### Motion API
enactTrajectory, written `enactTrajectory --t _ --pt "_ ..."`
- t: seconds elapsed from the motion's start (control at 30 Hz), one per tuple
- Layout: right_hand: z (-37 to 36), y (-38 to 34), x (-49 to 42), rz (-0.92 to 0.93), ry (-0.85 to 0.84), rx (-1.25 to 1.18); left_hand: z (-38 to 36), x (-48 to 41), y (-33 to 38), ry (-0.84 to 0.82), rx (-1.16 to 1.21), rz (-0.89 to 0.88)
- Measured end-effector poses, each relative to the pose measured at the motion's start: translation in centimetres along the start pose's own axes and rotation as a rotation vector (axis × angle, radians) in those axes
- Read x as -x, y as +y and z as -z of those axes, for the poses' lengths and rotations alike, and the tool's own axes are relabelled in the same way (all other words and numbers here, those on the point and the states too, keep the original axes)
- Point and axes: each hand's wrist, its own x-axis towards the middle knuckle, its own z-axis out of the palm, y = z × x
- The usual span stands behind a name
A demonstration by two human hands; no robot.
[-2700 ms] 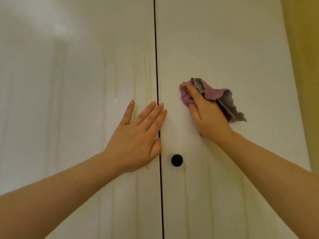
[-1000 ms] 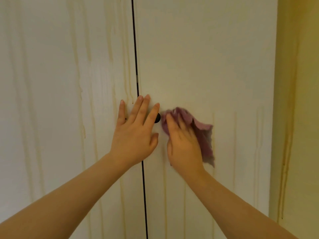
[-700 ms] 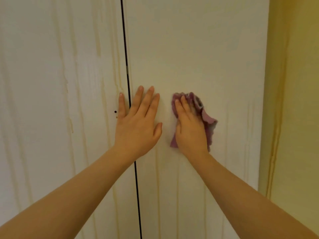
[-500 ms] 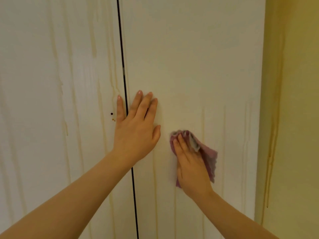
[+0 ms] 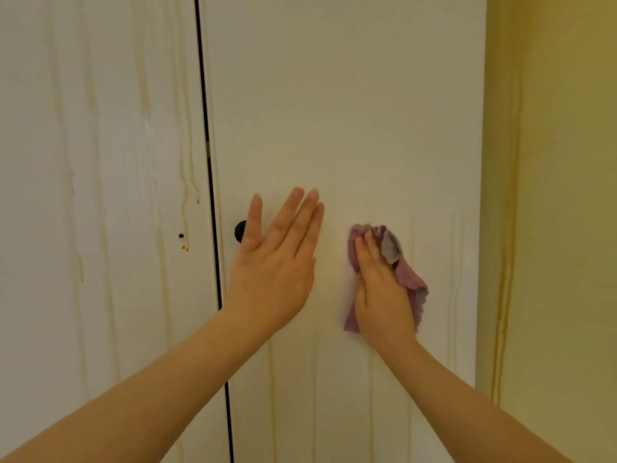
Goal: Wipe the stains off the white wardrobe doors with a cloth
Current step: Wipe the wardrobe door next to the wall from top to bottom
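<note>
While your left hand (image 5: 273,272) lies flat on the right door (image 5: 350,111) at mid-frame, fingers straight, loosely spread and holding nothing, your right hand (image 5: 384,295) just to its right presses the purple cloth (image 5: 412,285) against the same door. Its fingers are bent over the bunched fabric, and a grey fold shows beside them. Your left little finger covers part of the black knob (image 5: 239,231), which sits near the dark gap (image 5: 207,162) between the doors. Yellow-brown drip streaks (image 5: 185,182) run down the left door (image 5: 100,128), with small dark spots (image 5: 181,236) near their ends. Fainter streaks run down the right door below both hands. At the right of the frame, the yellow wall (image 5: 561,195) carries a long streak too.
</note>
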Motion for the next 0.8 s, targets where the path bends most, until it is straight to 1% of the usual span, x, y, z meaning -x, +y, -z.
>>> enactTrajectory --t 0.07,0.1,0.17,0.23,0.3,0.37,0.43,0.5,0.57,0.63,0.7,0.8 --pt "0.2 0.3 -2.7 -0.062 0.024 -0.022 -0.2 -0.8 1.7 -0.039 0.071 -0.047" --pt "0.0 0.4 -2.9 -0.087 0.001 -0.028 -0.4 -1.2 2.2 -0.055 0.107 -0.051" --pt "-0.5 0.8 -0.5 -0.106 -0.028 0.0 -1.0 -1.5 2.8 -0.092 0.159 -0.067" --pt "-0.9 1.2 3.2 -0.051 -0.069 0.058 -1.7 -1.4 3.0 -0.119 0.188 -0.087" --pt "-0.2 1.5 3.8 -0.067 -0.103 0.02 -2.0 -1.3 3.2 -0.133 0.193 -0.093" --pt "1.0 1.8 1.0 -0.069 -0.063 -0.031 -2.0 -1.3 3.4 -0.152 0.199 -0.092" --pt "1.8 2.4 -1.9 -0.038 0.002 0.005 -2.0 -1.3 3.3 -0.167 0.195 -0.1" --pt "1.7 2.6 -2.3 -0.094 -0.066 -0.013 -2.0 -1.3 3.2 -0.173 0.188 -0.119" --pt "0.9 2.5 0.4 -0.154 -0.128 -0.063 -2.0 -1.1 3.1 -0.194 0.195 -0.125" --pt "0.3 1.9 3.6 -0.168 -0.16 -0.075 -2.1 -1.0 3.0 -0.211 0.199 -0.125" --pt "0.4 2.2 4.1 -0.129 -0.132 -0.073 -2.1 -0.9 3.2 -0.209 0.196 -0.133" --pt "1.7 3.8 -0.3 -0.197 -0.089 -0.119 -1.9 -1.9 4.0 -0.197 0.212 -0.159"
